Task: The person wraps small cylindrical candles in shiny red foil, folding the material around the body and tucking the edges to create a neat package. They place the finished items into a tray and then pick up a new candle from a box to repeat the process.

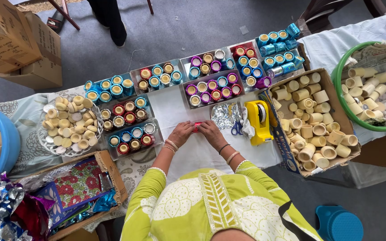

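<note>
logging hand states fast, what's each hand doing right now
Left hand: closed on the small red foil-wrapped piece.
Right hand: closed on the same piece from the other side.

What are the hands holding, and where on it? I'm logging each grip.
A small red piece, pinched between the fingertips of the left hand and right hand, one on each side. What the piece is cannot be told.

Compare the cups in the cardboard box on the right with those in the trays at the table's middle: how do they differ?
The cups in the cardboard box are plain cream and heaped loosely, many tipped over. The cups in the trays wear shiny coloured foil and stand upright in rows. Both are small open cylinders.
</note>
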